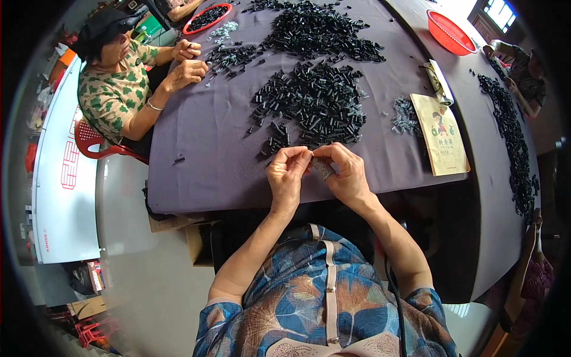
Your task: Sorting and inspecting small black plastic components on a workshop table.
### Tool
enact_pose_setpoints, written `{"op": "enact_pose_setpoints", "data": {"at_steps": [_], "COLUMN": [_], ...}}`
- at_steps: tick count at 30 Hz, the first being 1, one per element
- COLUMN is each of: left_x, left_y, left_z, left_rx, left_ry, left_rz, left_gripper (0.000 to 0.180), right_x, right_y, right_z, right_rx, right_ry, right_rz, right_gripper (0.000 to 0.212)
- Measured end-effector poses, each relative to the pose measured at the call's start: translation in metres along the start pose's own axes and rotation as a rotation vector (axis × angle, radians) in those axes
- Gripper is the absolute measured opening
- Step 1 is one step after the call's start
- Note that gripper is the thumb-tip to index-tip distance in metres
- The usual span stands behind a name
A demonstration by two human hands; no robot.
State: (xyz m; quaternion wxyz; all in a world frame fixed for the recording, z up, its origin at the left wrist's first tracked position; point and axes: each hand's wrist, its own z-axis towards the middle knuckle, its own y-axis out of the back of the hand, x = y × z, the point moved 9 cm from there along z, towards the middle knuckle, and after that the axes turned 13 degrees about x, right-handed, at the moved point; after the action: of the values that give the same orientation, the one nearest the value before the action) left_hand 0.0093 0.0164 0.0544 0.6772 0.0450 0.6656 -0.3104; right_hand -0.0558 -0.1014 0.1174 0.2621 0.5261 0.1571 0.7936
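Note:
My left hand [286, 177] and my right hand [350, 177] meet at the table's near edge, fingertips pinched together and almost touching. Whatever they pinch is too small and covered to make out. Against the fingers of my right hand shows a greyish, speckled patch [324, 168]; whether it is a wrap or a cluster of small parts I cannot tell. Just beyond my hands lies a broad heap of small black tube-shaped pieces [312, 101]. To its right is a small pile of clear greyish bits [405, 116].
Another black heap [321, 33] lies farther back on the grey tablecloth [202, 178]. A yellow booklet [441, 137] rests at the right, near a red basket [450, 33]. At the left a co-worker [122, 89] handles small pieces by a red tray [207, 19]. More people sit at the right.

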Motion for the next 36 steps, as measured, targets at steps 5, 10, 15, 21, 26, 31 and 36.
{"op": "enact_pose_setpoints", "data": {"at_steps": [5, 10, 15, 21, 26, 31, 36], "left_x": [0.001, 0.005, 0.007, 0.008, 0.008, 0.005, 0.011], "left_y": [0.003, 0.003, 0.003, 0.001, 0.001, 0.013, 0.004], "left_z": [0.001, 0.002, 0.003, 0.004, 0.004, 0.0, 0.005], "left_rx": [0.013, 0.063, 0.093, 0.122, 0.138, 0.128, 0.135], "left_ry": [-0.013, 0.043, 0.083, 0.116, 0.142, 0.141, 0.14], "left_rz": [0.01, -0.001, -0.029, -0.074, -0.092, -0.112, -0.128], "left_gripper": [0.009, 0.008, 0.008, 0.01, 0.011, 0.01, 0.01], "right_x": [0.008, 0.009, 0.005, -0.002, -0.003, 0.002, -0.001], "right_y": [-0.001, 0.001, 0.0, 0.0, -0.002, -0.011, -0.005], "right_z": [-0.001, -0.001, -0.001, -0.002, -0.002, 0.002, 0.0], "right_rx": [-0.004, -0.016, 0.004, 0.016, 0.028, 0.054, 0.043], "right_ry": [0.038, 0.056, 0.054, 0.03, 0.035, 0.064, 0.071], "right_rz": [-0.04, -0.032, -0.017, 0.001, -0.018, 0.004, -0.005], "right_gripper": [0.033, 0.032, 0.028, 0.025, 0.023, 0.023, 0.022]}}
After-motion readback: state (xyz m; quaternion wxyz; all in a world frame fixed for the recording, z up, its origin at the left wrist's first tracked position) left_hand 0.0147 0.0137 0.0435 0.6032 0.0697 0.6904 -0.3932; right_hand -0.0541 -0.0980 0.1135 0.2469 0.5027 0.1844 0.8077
